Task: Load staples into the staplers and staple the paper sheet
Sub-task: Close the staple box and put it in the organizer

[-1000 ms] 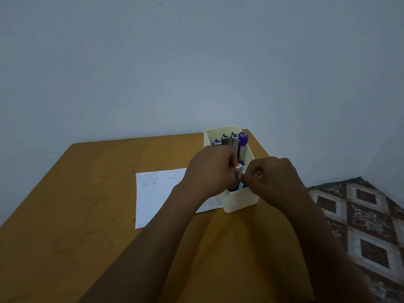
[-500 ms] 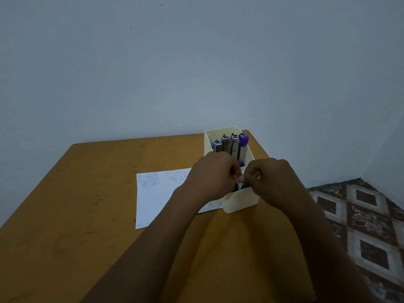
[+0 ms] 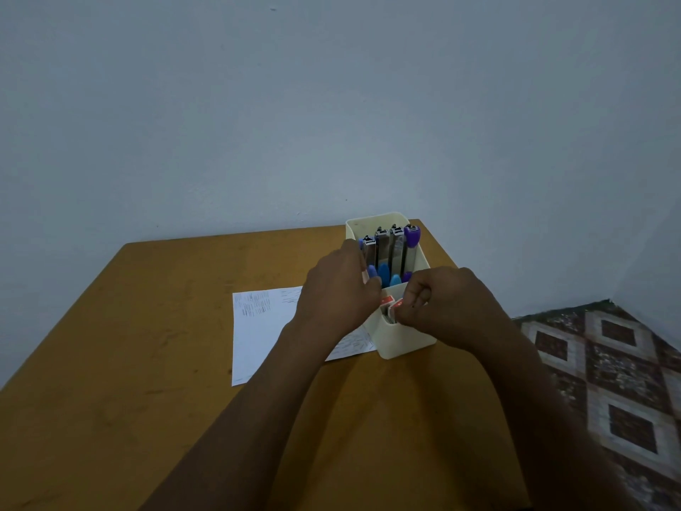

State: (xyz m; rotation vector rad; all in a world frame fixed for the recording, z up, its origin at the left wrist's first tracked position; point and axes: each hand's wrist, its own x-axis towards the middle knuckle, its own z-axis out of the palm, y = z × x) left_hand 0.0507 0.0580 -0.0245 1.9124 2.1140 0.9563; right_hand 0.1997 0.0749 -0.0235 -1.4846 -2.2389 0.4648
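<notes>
Brown table (image 3: 147, 363): chrome staplers (image 3: 387, 248), blue and purple tipped, stand in a cream bin (image 3: 405, 341). My right hand (image 3: 453, 307) pinches a red staple box (image 3: 397, 307), print unreadable; my left hand (image 3: 337, 293) reaches the staplers, hold hidden.

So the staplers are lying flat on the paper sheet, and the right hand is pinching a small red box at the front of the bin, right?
Not quite. The head view shows the staplers standing upright in the rear part of the bin, not on the paper sheet. The right hand does pinch a small red box at its front.
</notes>
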